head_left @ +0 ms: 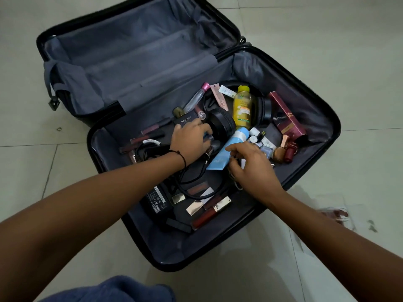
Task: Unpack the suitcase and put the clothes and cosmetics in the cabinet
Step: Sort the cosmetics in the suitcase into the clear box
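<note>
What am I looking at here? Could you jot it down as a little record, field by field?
setting: open suitcase lying on a tiled floor
far half: lined, nothing visible in it
near half: loose cosmetics, headphones, yellow bottle, maroon box, power adapter
clothes: none visible in the case
left hand: down among the items beside the headphones
right hand: on a blue tube
cabinet: not in view

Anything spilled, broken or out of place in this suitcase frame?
No spill or damage shows. The near half of the suitcase is a loose jumble: headphones, a charger and cables lie mixed in with the cosmetics, like the yellow bottle. The far half is empty. Reddish marks stain the floor at right.
</note>
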